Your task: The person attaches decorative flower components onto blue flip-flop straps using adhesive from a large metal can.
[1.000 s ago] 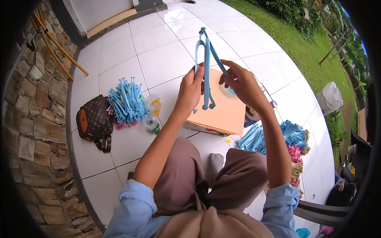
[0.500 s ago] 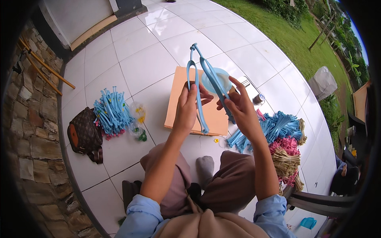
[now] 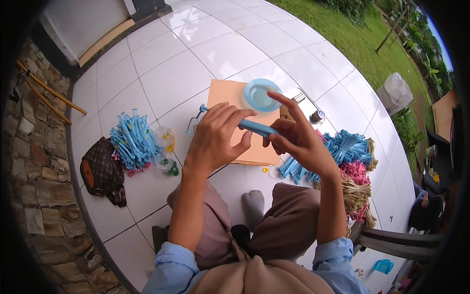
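Observation:
A pair of light-blue flip-flop straps point(image 3: 258, 128) is stretched sideways between my two hands, above a peach-coloured board point(image 3: 223, 93). My left hand point(image 3: 215, 134) is closed around one end, back of the hand up; the plugs and thin tips stick out past its far side. With thumb and fingers my right hand point(image 3: 301, 139) pinches the other end, its index finger raised. A round light-blue dish point(image 3: 263, 94) sits on the far part of the board, and a small yellow flower piece point(image 3: 266, 170) lies by its near edge.
On the left are a heap of blue straps point(image 3: 134, 139), a brown backpack point(image 3: 102, 169) and a clear bag point(image 3: 166, 139) of yellow and green pieces. Rightward lie a thread spool point(image 3: 317, 116) and bundled blue point(image 3: 350, 147), pink point(image 3: 356, 170) and beige straps point(image 3: 355, 196).
The straps were held upright and spread apart. Now they lie sideways, gathered together between the hands. My left hand has turned over and moved slightly left.

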`<state>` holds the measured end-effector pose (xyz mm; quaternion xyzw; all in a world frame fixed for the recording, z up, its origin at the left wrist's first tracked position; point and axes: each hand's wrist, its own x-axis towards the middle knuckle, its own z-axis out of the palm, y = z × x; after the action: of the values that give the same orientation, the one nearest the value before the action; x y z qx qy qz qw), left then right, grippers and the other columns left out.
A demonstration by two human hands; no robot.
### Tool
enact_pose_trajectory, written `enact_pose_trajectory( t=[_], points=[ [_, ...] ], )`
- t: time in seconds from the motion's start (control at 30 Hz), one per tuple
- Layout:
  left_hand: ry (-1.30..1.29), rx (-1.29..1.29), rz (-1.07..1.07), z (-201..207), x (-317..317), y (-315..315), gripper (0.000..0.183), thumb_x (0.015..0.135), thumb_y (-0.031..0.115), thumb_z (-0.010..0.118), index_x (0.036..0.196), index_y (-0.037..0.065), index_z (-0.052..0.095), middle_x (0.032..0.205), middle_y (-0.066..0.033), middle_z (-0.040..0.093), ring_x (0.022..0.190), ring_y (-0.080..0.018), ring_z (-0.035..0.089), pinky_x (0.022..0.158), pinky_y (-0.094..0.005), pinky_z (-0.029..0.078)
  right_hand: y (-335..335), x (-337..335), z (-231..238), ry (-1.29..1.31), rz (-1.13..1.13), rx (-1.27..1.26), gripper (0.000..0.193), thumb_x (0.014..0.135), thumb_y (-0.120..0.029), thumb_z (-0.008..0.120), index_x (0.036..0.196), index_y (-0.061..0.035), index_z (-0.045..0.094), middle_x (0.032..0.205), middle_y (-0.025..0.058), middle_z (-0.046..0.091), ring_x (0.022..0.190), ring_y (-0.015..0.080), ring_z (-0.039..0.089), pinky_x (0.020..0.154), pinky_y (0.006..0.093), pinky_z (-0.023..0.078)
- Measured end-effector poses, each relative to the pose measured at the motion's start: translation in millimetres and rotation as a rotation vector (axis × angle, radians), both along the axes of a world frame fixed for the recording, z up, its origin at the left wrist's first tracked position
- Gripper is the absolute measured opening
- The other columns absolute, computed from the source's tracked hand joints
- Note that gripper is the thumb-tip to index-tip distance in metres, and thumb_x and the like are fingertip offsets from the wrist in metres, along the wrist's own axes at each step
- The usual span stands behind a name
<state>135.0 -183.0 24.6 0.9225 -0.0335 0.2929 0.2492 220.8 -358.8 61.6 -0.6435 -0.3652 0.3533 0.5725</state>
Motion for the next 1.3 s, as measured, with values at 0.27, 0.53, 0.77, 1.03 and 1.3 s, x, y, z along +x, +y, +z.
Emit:
enact_pose_trajectory(
  t=[0.27,0.53,0.77,1.03,1.3],
  points=[
    [-0.071,-0.319,0.054,13.6,-17.9,4.0,0.017,0.079,0.02,0.059,0.075,0.006,0.05,0.05,-0.0046,0.041,0.041,-0.0163,0.042,0.042,-0.0299,0.035,8.0,-10.3,22.5,-0.348,-0.314,0.385,0.07,0.069,0.005,0.068,0.13,-0.0057,0.036,0.093,0.0078,0.057,0.085,0.0134,0.055,0.074,0.0282,0.047],
    [0.325,-0.955,-0.376,56.4,-58.5,-25.5,0.047,0.093,0.045,0.038,0.071,0.005,0.051,0.054,0.0019,0.042,0.044,-0.0047,0.037,0.041,-0.0202,0.026,19.1,-43.9,52.7,-0.217,-0.477,0.865,0.063,0.073,0.007,0.066,0.125,-0.0004,0.032,0.088,0.0109,0.057,0.082,0.0124,0.056,0.071,0.0245,0.047],
    [0.168,-1.085,-0.294,21.3,-36.5,-8.0,0.044,0.095,0.042,0.036,0.073,0.007,0.05,0.053,0.0052,0.034,0.045,-0.0025,0.03,0.043,-0.0189,0.023,39.0,-34.7,38.4,-0.243,-0.419,0.741,0.05,0.077,0.003,0.065,0.119,-0.0022,0.039,0.094,0.0105,0.058,0.088,0.0141,0.057,0.074,0.0262,0.047],
    [0.16,-1.314,-0.228,-15.9,-25.3,21.8,0.044,0.093,0.047,0.036,0.07,0.01,0.043,0.051,0.0055,0.032,0.042,-0.0022,0.028,0.04,-0.0178,0.022,15.7,16.0,1.0,-0.534,-0.205,0.178,0.054,0.079,-0.024,0.067,0.123,-0.0041,0.042,0.122,0.0123,0.046,0.109,0.0233,0.048,0.093,0.0356,0.039],
    [0.369,-1.579,-0.054,-35.2,-27.2,33.3,0.037,0.092,0.045,0.04,0.073,0.013,0.037,0.06,0.0041,0.036,0.042,-0.0022,0.029,0.041,-0.0173,0.023,-88.2,43.7,-119.0,-1.028,-0.105,-0.436,0.069,0.073,-0.034,0.07,0.128,-0.008,0.038,0.132,0.0117,0.04,0.13,0.0309,0.026,0.106,0.046,0.021]
  ],
)
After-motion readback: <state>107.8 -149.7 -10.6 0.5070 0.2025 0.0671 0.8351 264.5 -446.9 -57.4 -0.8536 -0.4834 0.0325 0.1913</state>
